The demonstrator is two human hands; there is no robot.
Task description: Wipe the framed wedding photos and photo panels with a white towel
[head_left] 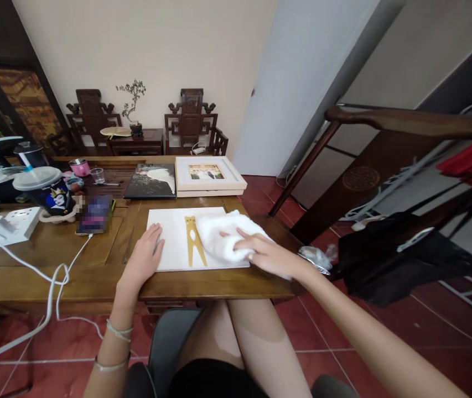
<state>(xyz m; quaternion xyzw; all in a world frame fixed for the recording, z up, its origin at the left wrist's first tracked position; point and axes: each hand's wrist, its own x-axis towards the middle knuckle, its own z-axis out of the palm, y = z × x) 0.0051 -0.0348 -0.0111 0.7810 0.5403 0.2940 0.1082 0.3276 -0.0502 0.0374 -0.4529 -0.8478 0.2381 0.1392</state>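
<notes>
A white board (pixel 171 237) lies flat on the wooden table near its front edge. On its middle is a gold, flat figure (pixel 195 246), shaped like a letter A with dots at the top. My left hand (pixel 146 251) rests over the board's left edge with its fingers stretched out, holding nothing. A bunched white towel (pixel 217 235) covers the right part of the board, just beside the gold figure. Pressed on the towel, my right hand (pixel 258 251) grips it with bent fingers. The board's right side is hidden under the towel.
Behind the board lie a framed picture (pixel 206 190) and a dark album (pixel 148 185). To the left are a phone (pixel 94 214) with a charging cable, a lidded cup (pixel 51 193) and a power strip (pixel 15 226). A wooden chair (pixel 364 166) stands at right.
</notes>
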